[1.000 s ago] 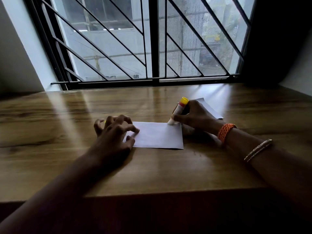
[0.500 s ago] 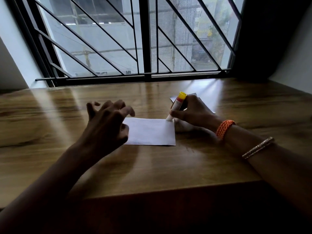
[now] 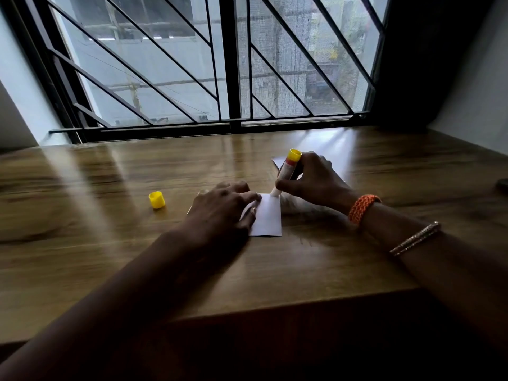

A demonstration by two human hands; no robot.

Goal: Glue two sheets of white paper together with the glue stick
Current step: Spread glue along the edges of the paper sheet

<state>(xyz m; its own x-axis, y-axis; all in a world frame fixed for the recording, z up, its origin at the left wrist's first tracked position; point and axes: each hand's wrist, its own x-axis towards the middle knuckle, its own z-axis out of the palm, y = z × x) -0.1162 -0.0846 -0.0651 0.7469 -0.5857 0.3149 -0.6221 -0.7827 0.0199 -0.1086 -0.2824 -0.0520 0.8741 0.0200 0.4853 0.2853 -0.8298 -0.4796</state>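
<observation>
**Two hands at work on a white sheet, glue stick touching its top edge**

Both of my hands sit near the middle of the frame on a brown wooden table (image 3: 110,257) with a glossy grain. My left hand (image 3: 222,210) lies flat on a small white rectangular sheet of paper (image 3: 268,218), fingers straight and close together, pressing it down and covering its left part. Only the right strip of the sheet shows, just right of the fingertips.

My right hand (image 3: 310,182), slightly right of centre, is curled around a white glue stick with a red band and a yellow end (image 3: 287,171). The stick tilts, yellow end up and toward the window, and its pale tip touches the sheet at the upper right corner. On that wrist I see an orange braided band (image 3: 362,209) and, lower on the forearm, a thin metallic bangle (image 3: 415,239).

A second white sheet of paper (image 3: 277,162) peeks out behind the right hand, mostly hidden by it. A small yellow plastic cap (image 3: 157,200) lies on the table to the left of the left hand, apart from it.

Across the top of the frame runs a window with a dark metal grille of diagonal bars (image 3: 231,64), with blurred buildings beyond.
</observation>
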